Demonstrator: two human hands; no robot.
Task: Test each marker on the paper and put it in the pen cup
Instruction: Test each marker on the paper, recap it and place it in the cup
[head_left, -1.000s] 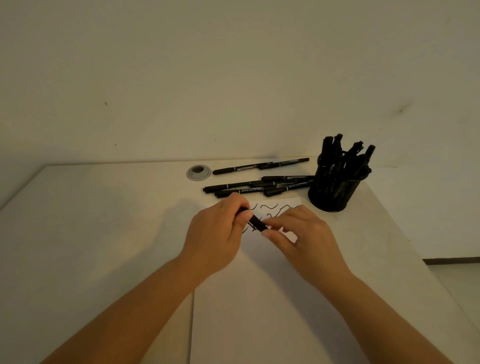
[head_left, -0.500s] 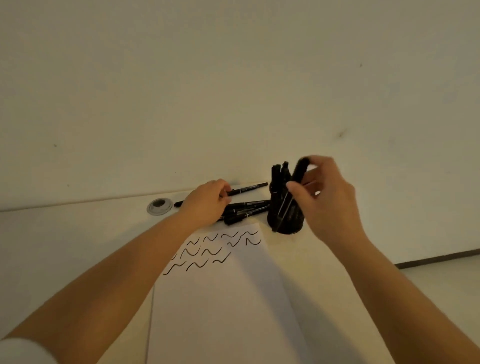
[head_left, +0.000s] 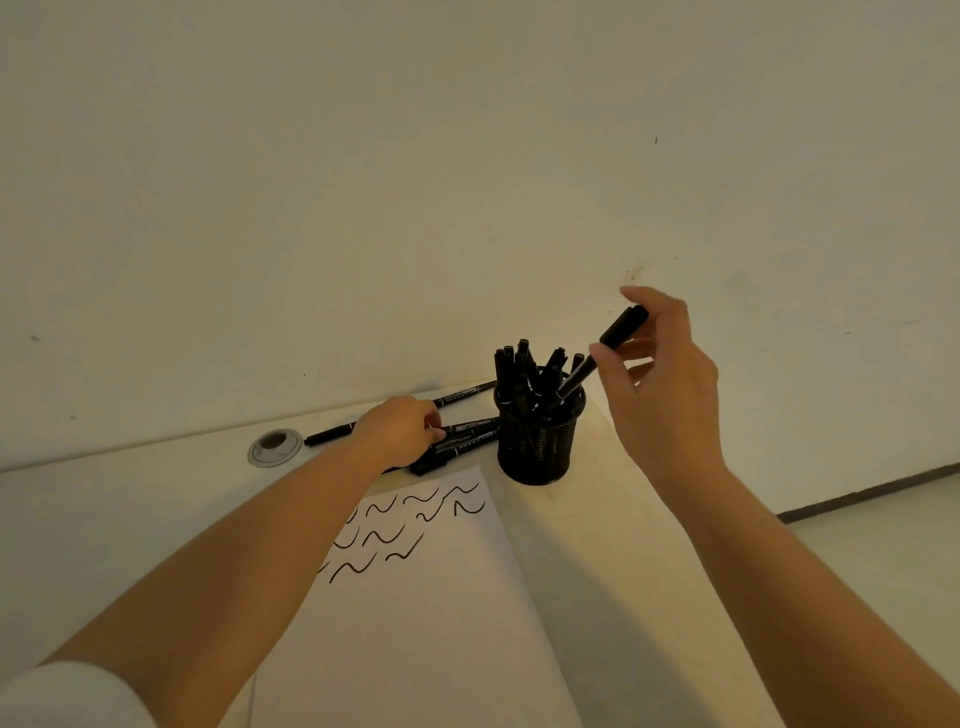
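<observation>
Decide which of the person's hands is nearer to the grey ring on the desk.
Left. The left hand rests on the loose markers just right of the grey ring; the right hand is raised beyond the pen cup, much farther away.

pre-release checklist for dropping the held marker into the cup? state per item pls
1. Marker gripped by right hand: ok.
2. Lower end inside the rim of the pen cup: ok, it sits among the markers already there.
3. Cap on: cannot tell.
4. Cup upright on the table: ok.
5. Room in cup: cannot tell, it looks crowded.
6. Left hand on the loose markers for the next pick: ok; paper lies flat.
</observation>
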